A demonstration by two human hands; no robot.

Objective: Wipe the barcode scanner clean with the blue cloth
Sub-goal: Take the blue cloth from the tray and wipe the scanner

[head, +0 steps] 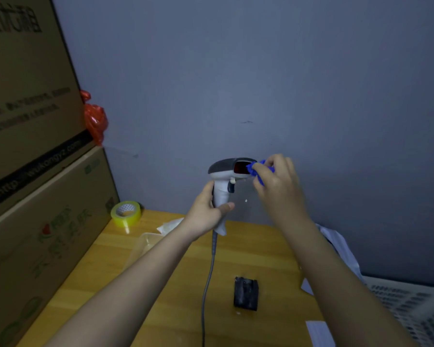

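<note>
A grey and white barcode scanner [225, 171] is held upright above the wooden table [176, 284], its red window facing right. My left hand [209, 212] is wrapped around its handle. A grey cable [209, 276] hangs from the handle down to the table's front. My right hand [277, 181] pinches a bunched blue cloth [255, 170], which touches the red window at the scanner's front.
Stacked cardboard boxes [35, 146] fill the left side. A roll of yellow tape [125, 212] and a clear plastic tray [145, 244] lie at the table's back left. A black stand [246, 293] sits mid-table. A white perforated basket [411, 304] is at right.
</note>
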